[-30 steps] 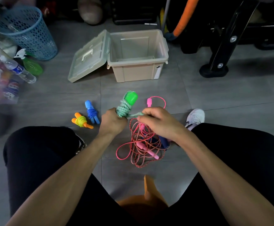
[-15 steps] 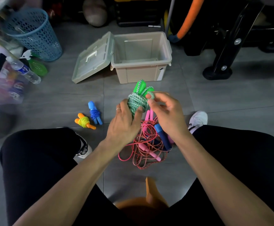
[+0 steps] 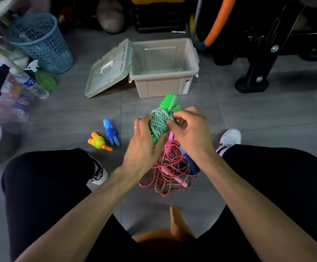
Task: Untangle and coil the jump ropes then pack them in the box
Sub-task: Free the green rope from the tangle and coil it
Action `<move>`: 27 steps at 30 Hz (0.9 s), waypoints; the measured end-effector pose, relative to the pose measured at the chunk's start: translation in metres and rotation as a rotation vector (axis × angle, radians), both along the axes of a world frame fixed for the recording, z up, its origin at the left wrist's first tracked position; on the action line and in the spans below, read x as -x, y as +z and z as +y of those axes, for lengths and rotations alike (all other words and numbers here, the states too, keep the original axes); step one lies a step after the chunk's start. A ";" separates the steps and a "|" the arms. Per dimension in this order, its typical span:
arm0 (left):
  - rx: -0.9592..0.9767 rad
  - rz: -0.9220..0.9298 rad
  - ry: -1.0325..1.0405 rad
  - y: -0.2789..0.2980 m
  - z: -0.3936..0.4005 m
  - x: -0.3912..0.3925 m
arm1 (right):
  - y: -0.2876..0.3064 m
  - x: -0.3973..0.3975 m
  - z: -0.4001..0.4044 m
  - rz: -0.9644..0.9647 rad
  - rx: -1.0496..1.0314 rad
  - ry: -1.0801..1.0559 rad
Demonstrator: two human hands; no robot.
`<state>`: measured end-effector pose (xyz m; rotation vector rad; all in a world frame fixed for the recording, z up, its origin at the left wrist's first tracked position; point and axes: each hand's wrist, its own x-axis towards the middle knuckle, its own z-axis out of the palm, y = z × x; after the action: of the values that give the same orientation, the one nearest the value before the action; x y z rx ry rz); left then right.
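Note:
My left hand [image 3: 144, 144] grips a coiled green jump rope [image 3: 159, 121] with green handles, held above the floor in front of the box. My right hand [image 3: 189, 129] pinches the rope's end at the coil. Below them a tangle of red and pink ropes [image 3: 171, 171] with pink and dark blue handles lies on the floor. A coiled blue rope [image 3: 111, 131] and a coiled yellow rope with orange handles [image 3: 98, 142] lie to the left. The beige box [image 3: 165, 87] stands open with nothing visible inside, its lid [image 3: 108, 69] hanging to the left.
A blue mesh basket [image 3: 40, 42], a water bottle [image 3: 29, 84] and a green spray bottle [image 3: 44, 80] crowd the left side. Black gym equipment [image 3: 257, 72] stands at the right. My knees and white shoe [image 3: 229, 138] flank the tangle; an orange stool [image 3: 165, 237] is beneath me.
Both hands lifted the green rope off the floor toward the box; the loose end has been wound onto the coil, and the right hand now pinches it there.

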<state>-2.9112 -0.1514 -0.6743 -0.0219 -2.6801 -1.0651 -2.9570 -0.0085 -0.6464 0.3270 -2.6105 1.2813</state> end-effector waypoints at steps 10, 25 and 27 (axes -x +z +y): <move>-0.053 0.096 -0.182 0.002 -0.022 0.007 | -0.004 -0.002 0.004 -0.073 -0.151 0.237; 0.084 0.007 -0.298 0.036 -0.034 0.029 | -0.001 -0.011 0.007 0.077 -0.279 0.284; 0.090 0.040 -0.289 0.036 -0.032 0.029 | 0.000 -0.011 0.006 0.079 -0.249 0.278</move>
<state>-2.9397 -0.1839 -0.6382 -0.4542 -2.7429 -1.0071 -2.9458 -0.0025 -0.6466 0.7892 -2.7292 0.9902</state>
